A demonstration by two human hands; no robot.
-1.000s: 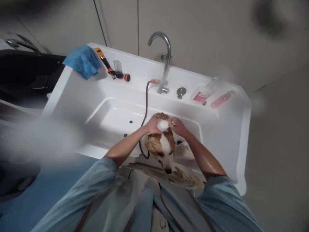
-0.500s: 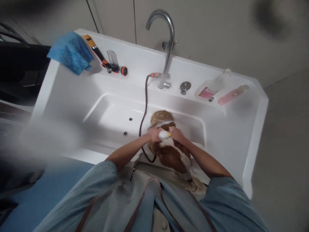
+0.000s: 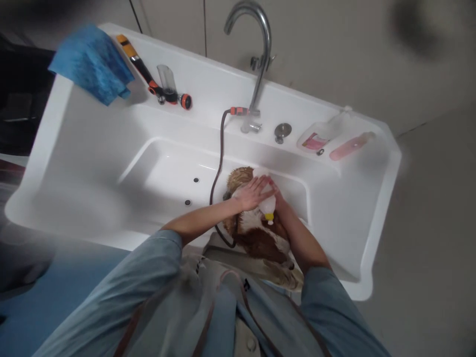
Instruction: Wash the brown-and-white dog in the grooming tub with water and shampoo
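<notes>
1. A small white bottle (image 3: 266, 201) with a yellow cap is tipped cap-down over a wet brown-and-white dog (image 3: 256, 233) that stands in the basin of a white tub (image 3: 92, 144), at the near rim just in front of the person.
2. The right hand (image 3: 278, 199) is closed around the bottle from the right side, mostly hidden behind it; its forearm runs back and down to a light blue sleeve.
3. The left hand (image 3: 251, 193) lies flat with fingers spread and straight, palm down on the dog's back, its fingertips touching the bottle; it grips nothing. That forearm crosses the tub's near rim at a slant from the lower left.
4. The dog's head points towards the person's apron (image 3: 208, 302), and its rear end is towards the tub's back wall.
5. A dark hose (image 3: 219, 163) runs from the tap (image 3: 260, 54) down into the basin and curls just beside the dog's left flank.
6. On the back ledge to the right of the tap sit a metal knob (image 3: 282, 131), a clear bottle with a pink label (image 3: 318, 139) and a pink bottle (image 3: 351, 145), both lying down.
7. On the ledge to the left lie an orange-and-black spray nozzle (image 3: 148, 79) and a blue cloth (image 3: 91, 62) draped over the corner.
</notes>
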